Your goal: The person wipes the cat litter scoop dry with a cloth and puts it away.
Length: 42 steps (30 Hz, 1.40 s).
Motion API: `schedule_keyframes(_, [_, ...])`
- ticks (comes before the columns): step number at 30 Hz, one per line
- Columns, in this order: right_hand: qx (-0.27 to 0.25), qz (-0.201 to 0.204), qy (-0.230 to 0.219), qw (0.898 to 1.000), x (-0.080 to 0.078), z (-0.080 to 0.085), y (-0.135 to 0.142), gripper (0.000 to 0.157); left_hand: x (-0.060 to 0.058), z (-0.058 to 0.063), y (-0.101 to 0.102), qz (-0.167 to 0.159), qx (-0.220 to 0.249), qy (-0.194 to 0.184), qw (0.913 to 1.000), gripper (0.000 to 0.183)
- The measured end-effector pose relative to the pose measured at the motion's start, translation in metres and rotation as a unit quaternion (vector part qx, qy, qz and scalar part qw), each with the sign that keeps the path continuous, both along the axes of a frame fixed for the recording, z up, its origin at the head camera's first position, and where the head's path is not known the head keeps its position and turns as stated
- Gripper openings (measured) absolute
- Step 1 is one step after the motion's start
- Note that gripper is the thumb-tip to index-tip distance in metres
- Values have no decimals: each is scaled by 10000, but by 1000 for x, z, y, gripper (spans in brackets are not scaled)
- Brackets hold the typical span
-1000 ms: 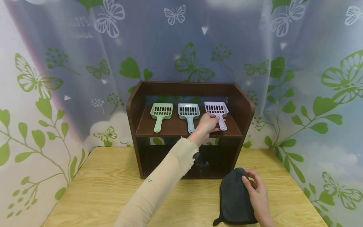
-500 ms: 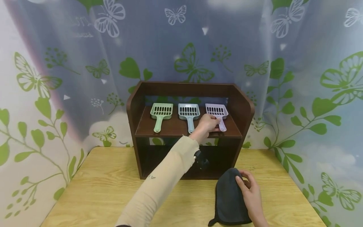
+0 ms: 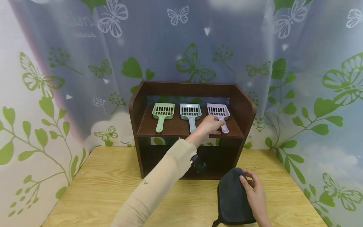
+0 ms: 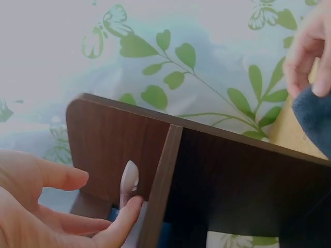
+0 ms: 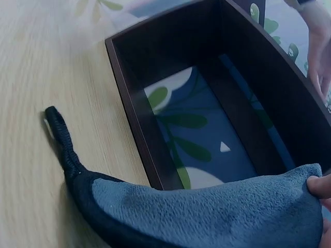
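Observation:
A lavender litter scoop (image 3: 218,109) lies on the upper shelf at the right, its handle pointing forward. My left hand (image 3: 210,124) reaches across to that handle, fingers right beside it and partly overlapping it in the head view. In the left wrist view, the left hand's fingers (image 4: 67,178) are spread apart near the pale handle tip (image 4: 129,176). Down on the table, my right hand (image 3: 255,192) pinches the upper right edge of a mitt-shaped dark plush cloth (image 3: 233,198). Black trim and a hanging loop (image 5: 59,134) show on this cloth in the right wrist view.
Green (image 3: 164,110) and blue (image 3: 190,111) litter scoops lie in a row left of the lavender one. The dark brown two-tier shelf (image 3: 190,86) has raised side panels and stands at the back of the wooden table (image 3: 107,176). A patterned curtain (image 3: 158,50) hangs behind.
The left hand's fingers have loosened from the lavender scoop's handle and stay beside it. The right hand and cloth shift slightly left, then back right. The scoops stay in their row.

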State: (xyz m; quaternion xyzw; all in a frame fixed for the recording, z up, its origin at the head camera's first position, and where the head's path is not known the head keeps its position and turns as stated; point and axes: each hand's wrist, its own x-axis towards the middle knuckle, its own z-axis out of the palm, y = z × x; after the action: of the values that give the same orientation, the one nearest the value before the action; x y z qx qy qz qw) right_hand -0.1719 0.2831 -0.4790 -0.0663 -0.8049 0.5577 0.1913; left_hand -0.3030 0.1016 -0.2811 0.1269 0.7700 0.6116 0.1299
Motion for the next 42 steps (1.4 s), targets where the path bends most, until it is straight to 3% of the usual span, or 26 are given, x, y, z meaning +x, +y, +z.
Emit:
schedule_keyframes(1, [112,-45,74,9999,-1,0,2,32,2,1,-2,36,-135,162,9998,19])
schedule_keyframes(5, [669,-255,354,9968,-4,0,11,29,11,7,-14,359,-725,934,9923,48])
schedule_keyframes(8, [1147,-414,509,9912,-5,-1,15,28,19,10,-24,534,-810,1371,9858,46])
schedule_keyframes(13, [1967,-520,919,9748,-5,-5,13,25,33,9,-41,577,-246,1856,9806,35])
schedule_keyframes(17, [2784,-492,1232,9513,-7,-13,9,25,44,6,-55,391,255,2133,9759,26])
schedule_keyframes(22, [3530,-302,1378,9249,-9,-23,10,34,54,-2,-72,280,382,2262,9729,23])
schedule_keyframes(29, [4196,-37,1103,9010,-9,-34,21,38,63,-23,-94,148,717,2321,9699,23])
schedule_keyframes(33, [4328,222,651,8988,-8,-40,26,37,72,-39,-109,104,737,2256,9714,23])
schedule_keyframes(38, [4527,753,48,8885,-9,-45,26,31,79,-63,-127,224,636,2165,9739,21])
schedule_keyframes(42, [4490,786,26,8901,-11,-43,21,22,81,-85,-141,358,454,2021,9777,21])
